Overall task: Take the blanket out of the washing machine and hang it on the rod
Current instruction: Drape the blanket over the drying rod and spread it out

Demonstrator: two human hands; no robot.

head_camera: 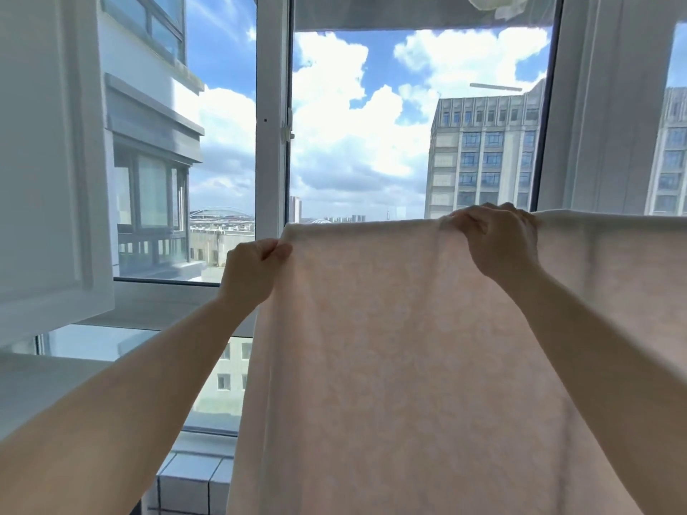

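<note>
Pale pink blanket [427,347] in both hands' grip, rod hidden beneath.

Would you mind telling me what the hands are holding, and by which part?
Both hold the blanket by its top edge: the left hand pinches the left corner, the right hand grips further along.

bright daylight floods through the window [409,124], backlighting the blanket [409,366]; edges bow from wide-angle distortion, slightly soft.
</note>
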